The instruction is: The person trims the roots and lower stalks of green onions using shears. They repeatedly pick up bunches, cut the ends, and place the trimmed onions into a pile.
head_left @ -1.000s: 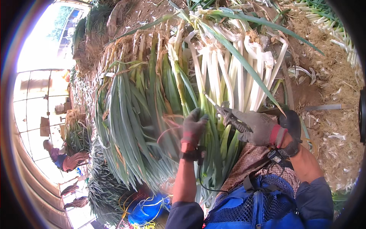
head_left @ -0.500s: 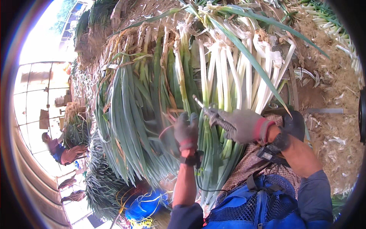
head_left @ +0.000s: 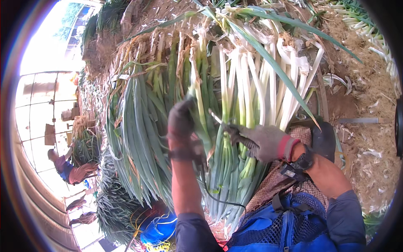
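Note:
Long green onions with thick white stems (head_left: 245, 84) lie in a row before me, their roots away from me. To the left is a pile of green onions with dry brown outer leaves (head_left: 140, 113). My right hand (head_left: 266, 142), in a grey glove with a red cuff, is closed around a small knife (head_left: 215, 116); its short blade points up and left. My left hand (head_left: 181, 118), gloved too, is over the left pile, close to a single stalk with a yellowed end (head_left: 194, 71). Motion smears its fingers, so their grip is unclear.
Loose onion leaves cross the top of the row. More bundled onions (head_left: 113, 201) lie at the lower left, beside a blue bundle with yellow string (head_left: 158, 230). Another person (head_left: 69, 166) is at the far left near stacked onions. Peelings litter the ground (head_left: 365, 155) on the right.
My left hand has moved up and left, from beside the knife to over the left pile. My right hand keeps the knife in nearly the same place.

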Demonstrator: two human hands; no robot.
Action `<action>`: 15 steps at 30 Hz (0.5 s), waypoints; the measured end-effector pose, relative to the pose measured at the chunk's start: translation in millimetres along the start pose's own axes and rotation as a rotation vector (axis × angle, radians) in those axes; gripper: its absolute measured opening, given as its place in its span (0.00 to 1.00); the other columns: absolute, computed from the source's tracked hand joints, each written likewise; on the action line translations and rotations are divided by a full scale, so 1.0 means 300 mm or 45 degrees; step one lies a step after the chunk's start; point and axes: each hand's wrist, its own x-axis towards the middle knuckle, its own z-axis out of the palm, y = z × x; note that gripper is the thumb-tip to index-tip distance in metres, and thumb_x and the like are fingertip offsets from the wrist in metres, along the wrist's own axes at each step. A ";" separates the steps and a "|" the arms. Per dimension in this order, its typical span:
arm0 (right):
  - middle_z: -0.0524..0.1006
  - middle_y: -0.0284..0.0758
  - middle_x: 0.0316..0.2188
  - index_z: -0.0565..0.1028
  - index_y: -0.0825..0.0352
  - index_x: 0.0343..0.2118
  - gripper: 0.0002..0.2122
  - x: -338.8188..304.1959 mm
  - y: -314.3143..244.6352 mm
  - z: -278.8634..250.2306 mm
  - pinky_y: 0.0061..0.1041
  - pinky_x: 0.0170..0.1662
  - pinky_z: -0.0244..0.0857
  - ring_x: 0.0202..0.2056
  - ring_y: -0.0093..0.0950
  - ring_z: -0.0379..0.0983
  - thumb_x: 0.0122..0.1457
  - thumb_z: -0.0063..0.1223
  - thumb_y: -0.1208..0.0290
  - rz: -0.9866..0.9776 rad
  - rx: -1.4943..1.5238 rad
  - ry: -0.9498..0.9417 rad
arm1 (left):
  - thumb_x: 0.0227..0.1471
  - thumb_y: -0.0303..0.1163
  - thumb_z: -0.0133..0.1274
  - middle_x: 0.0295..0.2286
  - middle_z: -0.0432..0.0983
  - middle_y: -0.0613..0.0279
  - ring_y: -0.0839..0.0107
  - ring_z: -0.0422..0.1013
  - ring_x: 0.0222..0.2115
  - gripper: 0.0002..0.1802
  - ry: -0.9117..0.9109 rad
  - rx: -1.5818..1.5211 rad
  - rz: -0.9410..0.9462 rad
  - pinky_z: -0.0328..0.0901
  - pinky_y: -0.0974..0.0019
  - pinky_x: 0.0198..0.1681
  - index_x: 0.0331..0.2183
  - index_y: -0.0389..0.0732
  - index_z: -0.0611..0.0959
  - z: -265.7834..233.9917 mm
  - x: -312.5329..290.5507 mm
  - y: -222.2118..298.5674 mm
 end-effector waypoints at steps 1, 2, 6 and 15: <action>0.81 0.53 0.41 0.65 0.53 0.69 0.34 0.005 -0.007 0.001 0.47 0.51 0.72 0.45 0.53 0.80 0.59 0.65 0.62 0.059 -0.037 0.123 | 0.60 0.29 0.58 0.36 0.82 0.58 0.68 0.77 0.36 0.12 -0.030 0.185 0.434 0.71 0.67 0.41 0.45 0.35 0.83 0.014 0.030 0.045; 0.81 0.54 0.41 0.65 0.53 0.70 0.34 0.009 -0.011 -0.001 0.48 0.51 0.72 0.45 0.54 0.80 0.59 0.64 0.62 0.035 -0.048 0.086 | 0.63 0.31 0.58 0.40 0.82 0.56 0.66 0.78 0.40 0.15 -0.015 0.141 0.595 0.72 0.65 0.46 0.49 0.35 0.81 0.023 0.047 0.090; 0.79 0.56 0.43 0.63 0.56 0.71 0.35 0.023 -0.010 -0.002 0.48 0.54 0.70 0.47 0.54 0.78 0.61 0.61 0.59 -0.010 -0.069 0.103 | 0.64 0.34 0.59 0.41 0.82 0.56 0.64 0.78 0.42 0.21 0.009 -0.781 0.235 0.74 0.63 0.49 0.55 0.35 0.80 0.043 0.053 0.174; 0.78 0.58 0.48 0.66 0.64 0.67 0.33 0.267 0.004 -0.069 0.47 0.56 0.69 0.49 0.55 0.78 0.60 0.60 0.58 0.098 0.060 0.407 | 0.59 0.36 0.62 0.37 0.85 0.55 0.61 0.80 0.36 0.17 0.406 0.946 0.074 0.73 0.58 0.41 0.47 0.38 0.85 -0.060 -0.127 -0.337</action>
